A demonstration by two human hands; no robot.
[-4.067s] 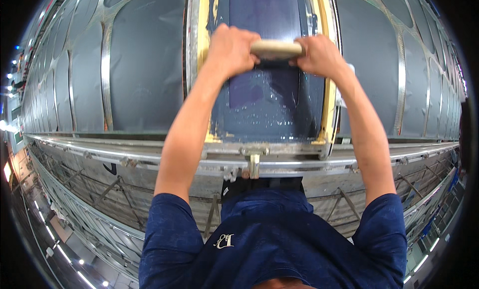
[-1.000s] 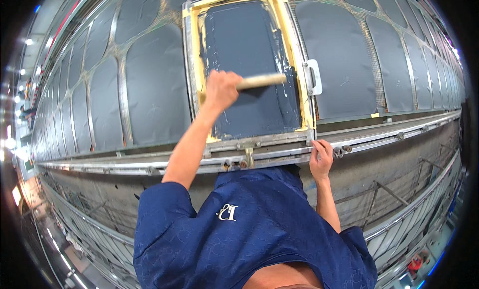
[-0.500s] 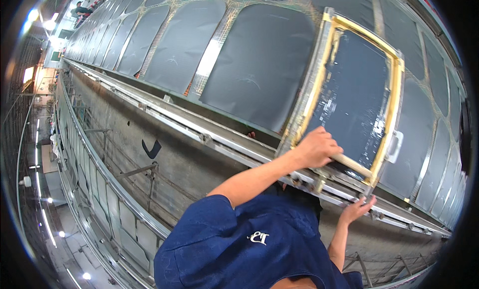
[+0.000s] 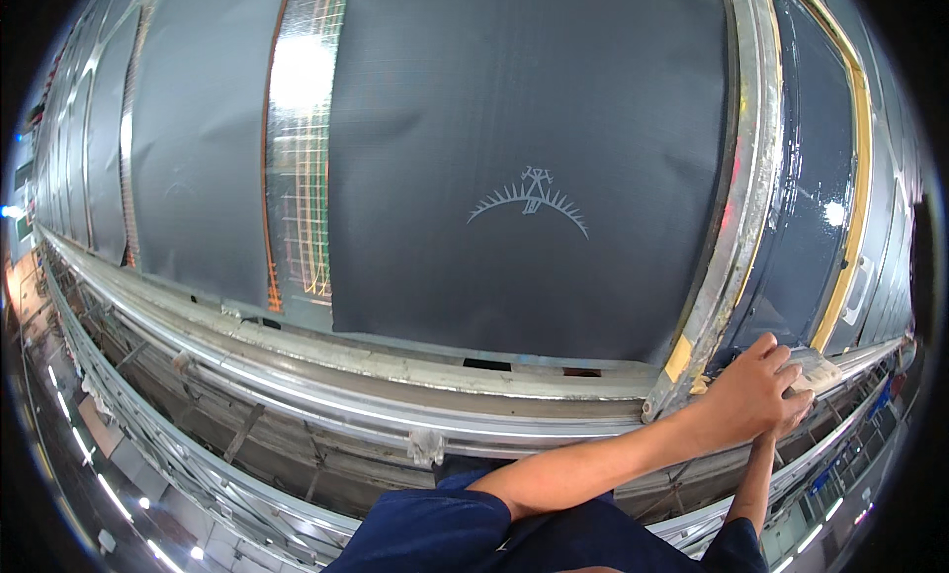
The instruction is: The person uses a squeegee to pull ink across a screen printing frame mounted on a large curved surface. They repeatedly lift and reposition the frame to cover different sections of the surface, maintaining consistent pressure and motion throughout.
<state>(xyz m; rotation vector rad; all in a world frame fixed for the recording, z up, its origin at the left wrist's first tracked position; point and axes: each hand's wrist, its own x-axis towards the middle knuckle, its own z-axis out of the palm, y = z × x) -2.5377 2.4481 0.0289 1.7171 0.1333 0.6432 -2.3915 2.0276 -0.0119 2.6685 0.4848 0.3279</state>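
My left hand (image 4: 753,393) reaches across to the right, closed on a squeegee (image 4: 813,371) at the near end of a screen printing frame (image 4: 743,212). Inside the frame, the dark mesh (image 4: 813,168) looks wet and shiny, bordered by yellowish tape. My right hand (image 4: 789,421) is just below the left one, close to the frame's near edge. Its fingers are mostly hidden behind the left hand. To the left of the frame lies a dark fabric panel (image 4: 435,266) with a pale spiked arc motif (image 4: 530,199).
Further dark panels (image 4: 203,168) line the long table to the left, with a shiny gridded strip (image 4: 300,158) between two. A metal rail (image 4: 297,390) runs along the table's near edge. A railing-like metal structure (image 4: 188,464) stands at the lower left.
The view has turned and moved closer to the table, placing the frame farther right. My left hand still grips the squeegee; my right hand, formerly spread at the frame's near corner, is now mostly hidden.
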